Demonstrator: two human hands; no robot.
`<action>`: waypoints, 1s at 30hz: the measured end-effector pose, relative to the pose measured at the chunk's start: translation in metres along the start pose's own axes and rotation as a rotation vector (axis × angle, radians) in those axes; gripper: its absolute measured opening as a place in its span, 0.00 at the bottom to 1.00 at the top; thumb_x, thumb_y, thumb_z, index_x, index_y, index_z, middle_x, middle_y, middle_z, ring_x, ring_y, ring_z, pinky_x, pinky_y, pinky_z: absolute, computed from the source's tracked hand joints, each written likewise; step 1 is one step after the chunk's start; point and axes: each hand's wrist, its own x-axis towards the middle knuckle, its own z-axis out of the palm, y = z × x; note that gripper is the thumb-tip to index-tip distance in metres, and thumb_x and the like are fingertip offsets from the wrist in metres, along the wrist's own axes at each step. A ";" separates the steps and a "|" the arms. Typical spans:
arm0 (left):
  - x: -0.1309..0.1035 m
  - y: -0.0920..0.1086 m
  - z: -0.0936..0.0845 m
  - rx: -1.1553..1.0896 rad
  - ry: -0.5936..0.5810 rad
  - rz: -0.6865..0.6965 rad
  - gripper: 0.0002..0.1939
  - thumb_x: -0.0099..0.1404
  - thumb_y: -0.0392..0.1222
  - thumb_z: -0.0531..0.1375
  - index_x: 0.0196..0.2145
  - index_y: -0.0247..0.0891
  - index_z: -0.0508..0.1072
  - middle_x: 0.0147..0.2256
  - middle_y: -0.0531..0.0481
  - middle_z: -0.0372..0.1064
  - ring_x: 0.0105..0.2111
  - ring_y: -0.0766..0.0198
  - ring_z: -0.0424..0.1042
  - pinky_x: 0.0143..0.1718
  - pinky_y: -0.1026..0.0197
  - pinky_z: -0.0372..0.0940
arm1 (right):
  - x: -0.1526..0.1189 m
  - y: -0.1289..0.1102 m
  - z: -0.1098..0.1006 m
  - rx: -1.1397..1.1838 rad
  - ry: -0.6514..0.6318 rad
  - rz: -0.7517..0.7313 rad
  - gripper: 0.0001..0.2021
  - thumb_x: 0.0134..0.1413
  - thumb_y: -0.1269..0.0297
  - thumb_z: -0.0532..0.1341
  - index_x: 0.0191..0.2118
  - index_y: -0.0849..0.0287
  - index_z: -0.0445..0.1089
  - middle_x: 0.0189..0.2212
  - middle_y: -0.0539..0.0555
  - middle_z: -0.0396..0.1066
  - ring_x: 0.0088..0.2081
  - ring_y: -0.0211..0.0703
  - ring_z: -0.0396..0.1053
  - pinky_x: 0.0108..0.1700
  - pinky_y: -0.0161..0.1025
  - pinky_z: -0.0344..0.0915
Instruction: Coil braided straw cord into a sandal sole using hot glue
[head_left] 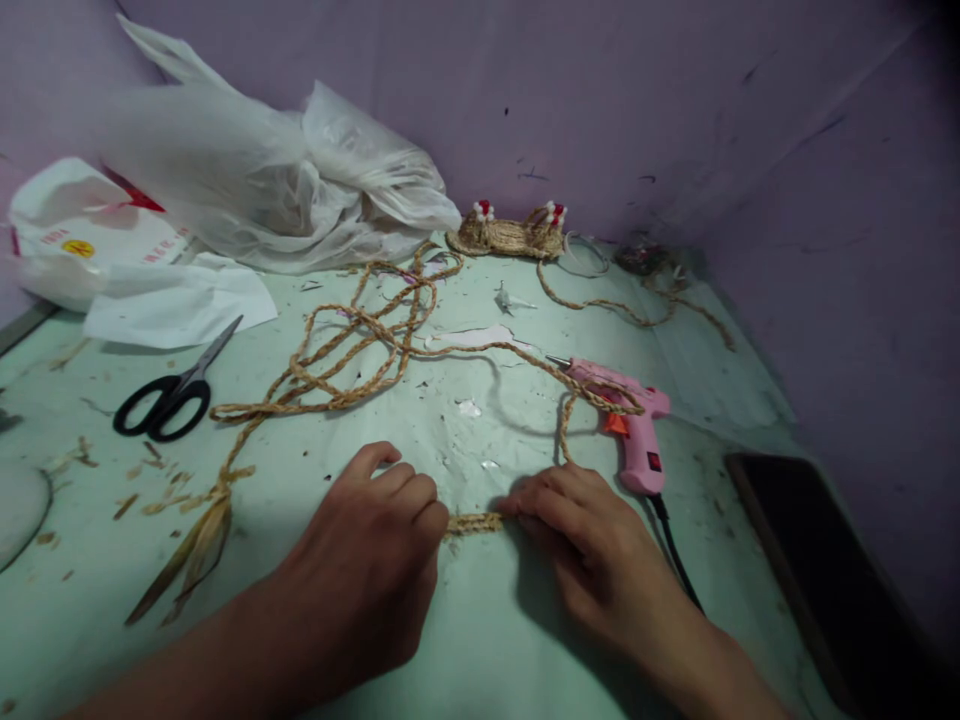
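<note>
Between my two hands a short flat strip of doubled braided rope [474, 524] runs level, close above the pale green tabletop. My left hand [382, 550] is closed on its left end, fingers curled under and partly hidden. At the strip's right end, my right hand [577, 530] pinches it between thumb and fingers. From behind the right hand a length of tan braided rope [360, 330] rises, loops over a pink glue gun [626, 400], and runs left into a loose tangle. Frayed dry leaf ends [196, 550] finish the rope at the left.
Black-handled scissors [169, 400] lie at the left, before crumpled plastic bags [315, 190]. A woven rope piece with red and white beads [506, 237] stands against the wall. On the right lies a dark phone [817, 560], near the glue gun's black cord [675, 550]. Fibre scraps dot the table.
</note>
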 end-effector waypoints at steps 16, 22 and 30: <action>0.000 0.001 0.000 -0.010 -0.006 -0.024 0.07 0.55 0.31 0.53 0.23 0.38 0.66 0.24 0.52 0.62 0.27 0.63 0.59 0.47 0.46 0.54 | 0.001 0.005 0.001 0.007 0.046 -0.020 0.11 0.52 0.81 0.52 0.36 0.57 0.62 0.29 0.51 0.66 0.33 0.41 0.62 0.36 0.41 0.59; 0.000 0.002 0.000 -0.005 -0.018 -0.030 0.06 0.54 0.31 0.53 0.23 0.38 0.66 0.24 0.52 0.62 0.26 0.63 0.59 0.47 0.46 0.53 | 0.002 -0.002 -0.002 -0.043 -0.058 -0.076 0.20 0.46 0.84 0.53 0.44 0.59 0.67 0.33 0.53 0.68 0.38 0.44 0.63 0.48 0.51 0.54; -0.001 0.002 0.000 -0.001 -0.026 -0.031 0.06 0.55 0.32 0.53 0.24 0.39 0.66 0.25 0.52 0.62 0.27 0.63 0.58 0.48 0.46 0.53 | 0.004 -0.007 -0.004 -0.021 -0.042 -0.023 0.09 0.53 0.74 0.57 0.39 0.57 0.70 0.30 0.50 0.68 0.36 0.41 0.64 0.52 0.51 0.50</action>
